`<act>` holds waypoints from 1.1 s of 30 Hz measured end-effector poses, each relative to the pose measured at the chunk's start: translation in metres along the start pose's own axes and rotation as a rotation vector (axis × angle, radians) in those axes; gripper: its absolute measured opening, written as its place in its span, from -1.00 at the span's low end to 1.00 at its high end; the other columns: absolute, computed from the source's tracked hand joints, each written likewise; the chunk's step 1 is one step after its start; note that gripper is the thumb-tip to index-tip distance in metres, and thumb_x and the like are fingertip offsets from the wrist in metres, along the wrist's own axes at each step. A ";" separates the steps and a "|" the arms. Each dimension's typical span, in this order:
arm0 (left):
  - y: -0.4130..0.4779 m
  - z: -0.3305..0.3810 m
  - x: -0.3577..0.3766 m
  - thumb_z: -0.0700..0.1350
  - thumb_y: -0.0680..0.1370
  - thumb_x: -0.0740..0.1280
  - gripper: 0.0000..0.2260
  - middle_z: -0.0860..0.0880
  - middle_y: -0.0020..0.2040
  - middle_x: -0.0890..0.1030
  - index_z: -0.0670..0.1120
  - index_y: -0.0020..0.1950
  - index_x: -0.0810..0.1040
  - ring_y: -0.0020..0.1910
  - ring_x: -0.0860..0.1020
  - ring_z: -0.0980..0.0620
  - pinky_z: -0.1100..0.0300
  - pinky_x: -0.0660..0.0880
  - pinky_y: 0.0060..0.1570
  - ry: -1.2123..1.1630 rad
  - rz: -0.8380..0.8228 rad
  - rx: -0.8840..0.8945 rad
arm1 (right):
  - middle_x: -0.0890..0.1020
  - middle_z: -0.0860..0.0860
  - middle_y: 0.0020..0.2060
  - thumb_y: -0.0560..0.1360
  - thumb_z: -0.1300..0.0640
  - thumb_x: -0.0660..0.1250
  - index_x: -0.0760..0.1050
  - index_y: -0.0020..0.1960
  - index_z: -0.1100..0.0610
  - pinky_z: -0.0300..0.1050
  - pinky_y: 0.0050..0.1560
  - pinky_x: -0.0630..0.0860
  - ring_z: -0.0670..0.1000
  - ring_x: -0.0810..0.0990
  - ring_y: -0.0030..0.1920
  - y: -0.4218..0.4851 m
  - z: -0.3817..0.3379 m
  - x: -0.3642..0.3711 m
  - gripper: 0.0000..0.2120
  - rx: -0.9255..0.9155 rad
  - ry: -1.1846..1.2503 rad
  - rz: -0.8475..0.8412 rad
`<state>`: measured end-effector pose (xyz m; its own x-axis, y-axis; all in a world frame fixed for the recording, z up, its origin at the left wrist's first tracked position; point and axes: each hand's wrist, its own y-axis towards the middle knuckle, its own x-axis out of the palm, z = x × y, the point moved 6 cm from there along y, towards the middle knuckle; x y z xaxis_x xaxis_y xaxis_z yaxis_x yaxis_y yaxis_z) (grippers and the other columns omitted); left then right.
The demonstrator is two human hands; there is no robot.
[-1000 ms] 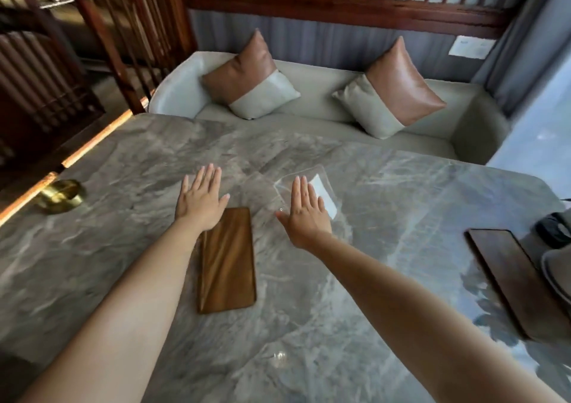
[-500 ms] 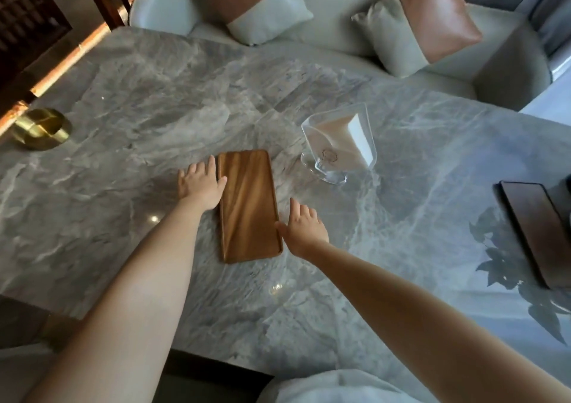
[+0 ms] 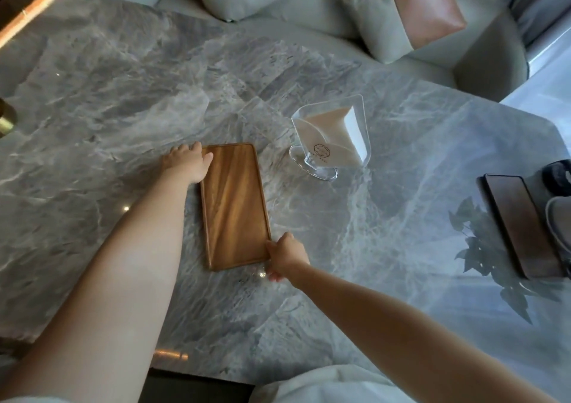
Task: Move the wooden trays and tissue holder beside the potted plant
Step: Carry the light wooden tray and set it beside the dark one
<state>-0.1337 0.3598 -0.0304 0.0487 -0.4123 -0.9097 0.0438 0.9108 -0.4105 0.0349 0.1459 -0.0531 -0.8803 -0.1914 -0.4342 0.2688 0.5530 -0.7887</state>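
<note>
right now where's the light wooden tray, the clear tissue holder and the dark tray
light wooden tray (image 3: 234, 204), head view, middle of its top face
clear tissue holder (image 3: 332, 138), head view, front clear wall over the tissues
dark tray (image 3: 522, 223), head view, middle of its flat surface

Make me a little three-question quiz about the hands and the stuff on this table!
1. True or false: the left hand touches the light wooden tray at its far left corner.
2. Which thing stands closest to that tray? A) the clear tissue holder B) the dark wooden tray C) the brown and grey cushion
3. Fill in: the right hand grips the tray's near ____ corner.

Key
1. True. Its fingers curl over that corner.
2. A. The tissue holder stands just to the tray's right and farther back, not touching it; the dark tray lies by the marble table's right edge.
3. Right.
</note>
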 end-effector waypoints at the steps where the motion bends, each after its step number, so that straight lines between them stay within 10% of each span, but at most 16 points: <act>1: 0.002 0.002 -0.001 0.11 0.61 -0.02 -0.51 -0.25 0.47 0.26 -0.11 0.47 0.20 0.44 0.23 -0.23 -0.12 0.18 0.40 -0.002 -0.008 0.005 | 0.62 0.26 -0.01 0.57 0.06 0.12 0.29 -0.01 0.19 -0.10 -0.46 0.58 0.08 0.57 -0.47 0.001 0.003 0.001 -0.82 0.023 0.051 0.002; 16: -0.008 -0.009 0.006 0.06 0.63 0.01 -0.54 -0.35 0.36 0.38 -0.26 0.37 0.23 0.34 0.36 -0.32 -0.13 0.31 0.31 -0.156 -0.029 -0.138 | 0.56 0.21 -0.28 0.56 0.17 0.21 0.45 -0.06 0.30 -0.12 -0.48 0.58 0.07 0.53 -0.50 -0.008 0.014 0.005 -0.83 0.090 0.311 0.007; 26: -0.035 -0.024 -0.057 0.05 0.63 -0.03 -0.55 -0.37 0.28 0.45 -0.25 0.36 0.23 0.27 0.43 -0.32 -0.09 0.39 0.19 -0.197 0.175 -0.228 | 0.56 0.22 -0.37 0.53 0.20 0.23 0.35 -0.42 0.17 0.17 -0.05 0.63 0.16 0.57 -0.36 -0.030 -0.022 -0.024 -0.66 -0.167 0.279 0.079; 33: -0.051 0.021 -0.149 0.04 0.63 -0.03 -0.53 -0.38 0.30 0.43 -0.27 0.38 0.24 0.28 0.41 -0.34 -0.13 0.37 0.21 -0.188 0.384 -0.169 | 0.58 0.15 -0.41 0.51 0.19 0.25 0.39 -0.32 0.11 0.17 -0.09 0.62 0.13 0.58 -0.34 -0.051 -0.052 -0.085 -0.78 -0.381 0.336 0.216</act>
<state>-0.1224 0.3742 0.1270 0.2105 -0.0270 -0.9772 -0.1750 0.9824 -0.0649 0.0754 0.1762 0.0465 -0.9137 0.1938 -0.3572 0.3518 0.8171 -0.4566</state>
